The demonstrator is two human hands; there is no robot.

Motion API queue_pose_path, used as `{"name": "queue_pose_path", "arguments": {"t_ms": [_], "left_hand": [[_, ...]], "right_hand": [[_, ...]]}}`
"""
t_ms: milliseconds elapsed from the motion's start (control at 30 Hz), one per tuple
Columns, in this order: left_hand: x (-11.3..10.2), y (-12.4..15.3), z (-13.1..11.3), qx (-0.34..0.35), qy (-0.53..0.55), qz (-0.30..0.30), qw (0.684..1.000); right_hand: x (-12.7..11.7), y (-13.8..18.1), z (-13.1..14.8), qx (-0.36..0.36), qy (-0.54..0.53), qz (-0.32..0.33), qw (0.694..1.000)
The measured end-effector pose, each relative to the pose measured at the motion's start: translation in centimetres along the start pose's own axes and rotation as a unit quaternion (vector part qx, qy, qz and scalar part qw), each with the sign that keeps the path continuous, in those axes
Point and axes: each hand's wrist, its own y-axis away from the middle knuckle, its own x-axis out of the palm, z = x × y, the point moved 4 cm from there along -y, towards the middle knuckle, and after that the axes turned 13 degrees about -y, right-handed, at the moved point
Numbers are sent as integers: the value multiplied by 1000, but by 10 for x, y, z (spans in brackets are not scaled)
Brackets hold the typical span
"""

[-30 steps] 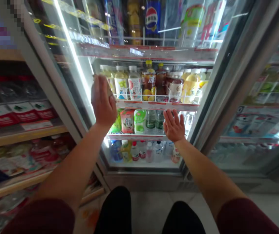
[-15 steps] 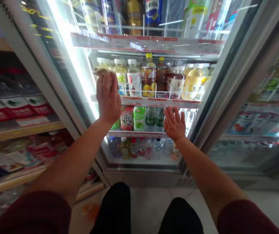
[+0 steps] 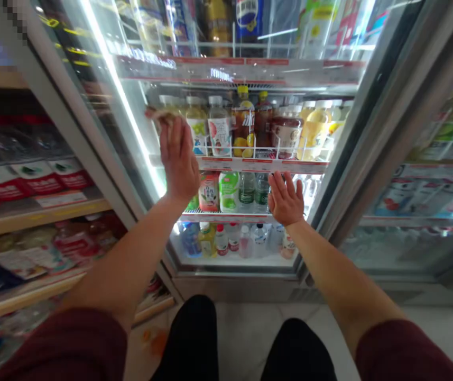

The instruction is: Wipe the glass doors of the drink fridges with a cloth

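Observation:
I stand in front of a glass-fronted drinks fridge (image 3: 234, 278). My left hand (image 3: 179, 161) is pressed against the glass at the height of the middle shelf. It holds a pale cloth (image 3: 154, 112), which sticks out past the fingertips at the upper left. My right hand (image 3: 285, 198) lies flat on the glass lower down and to the right, fingers spread, holding nothing. Behind the glass, near the left hand, stand rows of drink bottles (image 3: 246, 124).
Wooden shelves (image 3: 39, 211) with packaged goods run along the left. A metal door post (image 3: 372, 159) slants up on the right, with a second glass fridge (image 3: 428, 185) beyond it. My dark trouser legs and a pale floor (image 3: 246, 338) show below.
My left hand has slid a little to the right and upward along the glass with the cloth. My right hand stays flat in nearly the same spot.

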Motion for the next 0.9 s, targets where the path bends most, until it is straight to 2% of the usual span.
{"name": "queue_pose_path", "arguments": {"t_ms": [67, 133, 200, 233, 367, 400, 467, 533, 600, 667, 733, 833, 900], "left_hand": [[3, 35, -26, 47, 2, 16, 999], [6, 69, -49, 152, -9, 45, 987], [7, 78, -53, 197, -30, 54, 978], [6, 72, -48, 183, -40, 47, 981], [-4, 17, -13, 25, -52, -2, 998], [-5, 12, -11, 0, -47, 2, 999], [-3, 22, -20, -12, -42, 31, 999], [1, 53, -42, 45, -40, 67, 996], [5, 87, -65, 159, -28, 96, 982], [7, 99, -72, 235, -17, 109, 966], [5, 81, -58, 210, -21, 99, 972], [-2, 33, -26, 97, -37, 65, 992], [-4, 21, -17, 45, -46, 58, 996]], "right_hand": [[-2, -1, 2, -11, 14, -17, 1000], [-3, -3, 3, -18, 20, -27, 999], [-4, -3, 3, -25, 20, -33, 999], [-4, -3, 3, -27, 18, -35, 999], [0, 0, -1, -4, -4, -7, 1000], [1, 0, -2, 4, -11, 3, 1000], [3, 1, -2, 14, -20, 14, 1000], [3, 1, -2, 18, -23, 16, 999], [3, 0, -2, 20, -24, 16, 999], [3, 0, -2, 17, -26, 13, 999], [1, -1, -1, 8, -19, 2, 1000], [0, -1, 0, -7, -4, -15, 1000], [0, -1, 1, -6, -4, -13, 1000]]}}
